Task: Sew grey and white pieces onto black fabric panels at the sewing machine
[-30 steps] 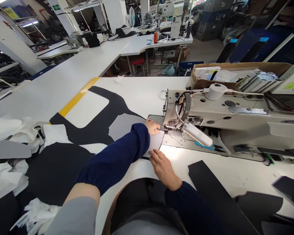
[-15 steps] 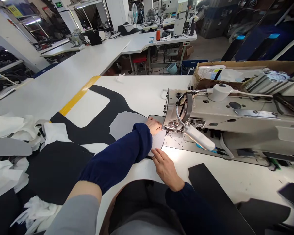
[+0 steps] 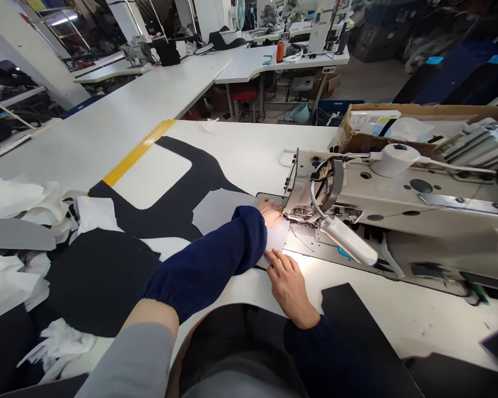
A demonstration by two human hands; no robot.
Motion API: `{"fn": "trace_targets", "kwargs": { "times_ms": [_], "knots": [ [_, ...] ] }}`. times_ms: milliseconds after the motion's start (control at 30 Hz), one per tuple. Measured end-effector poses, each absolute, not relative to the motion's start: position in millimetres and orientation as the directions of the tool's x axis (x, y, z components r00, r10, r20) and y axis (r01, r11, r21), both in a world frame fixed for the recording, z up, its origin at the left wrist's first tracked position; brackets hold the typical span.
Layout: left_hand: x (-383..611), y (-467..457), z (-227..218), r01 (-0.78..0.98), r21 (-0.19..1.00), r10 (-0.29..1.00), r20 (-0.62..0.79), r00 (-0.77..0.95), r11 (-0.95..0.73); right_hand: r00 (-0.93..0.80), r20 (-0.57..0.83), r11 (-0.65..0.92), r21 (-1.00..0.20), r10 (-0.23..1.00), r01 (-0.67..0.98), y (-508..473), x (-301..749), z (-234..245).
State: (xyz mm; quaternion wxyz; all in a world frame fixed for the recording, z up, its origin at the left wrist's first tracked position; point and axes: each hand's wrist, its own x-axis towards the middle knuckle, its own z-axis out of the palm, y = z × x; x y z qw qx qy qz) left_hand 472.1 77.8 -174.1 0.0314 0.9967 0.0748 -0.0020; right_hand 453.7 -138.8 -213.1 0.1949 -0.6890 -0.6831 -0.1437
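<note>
The pale grey fabric panel (image 3: 277,237) lies just before the sewing machine (image 3: 415,204), its long edge running toward the needle area; the left hand (image 3: 269,213) is nearer, and the right hand (image 3: 290,290) is farther, both with fingers spread flat on it, not pinching.

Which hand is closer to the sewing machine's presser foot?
Left. The left hand lies on the fabric right beside the presser foot. The right hand is farther away, lower down and toward the person, at the fabric's near edge.
</note>
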Motion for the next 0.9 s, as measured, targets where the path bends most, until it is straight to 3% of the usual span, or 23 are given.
{"fn": "trace_targets", "kwargs": {
  "times_ms": [467,700,900],
  "knots": [
    [469,77,-175,0.125,0.065,0.125,0.003,0.992,-0.99,-0.004,0.457,0.068,-0.124,0.89,0.99,-140,457,-219],
    [470,78,-176,0.129,0.079,0.13,0.009,0.992,-0.989,0.015,0.474,0.114,-0.243,0.88,0.963,-143,458,-223],
    [472,77,-179,0.141,0.056,0.142,0.011,0.99,-0.988,-0.008,0.468,0.099,-0.169,0.884,0.981,-141,457,-220]
  ]
}}
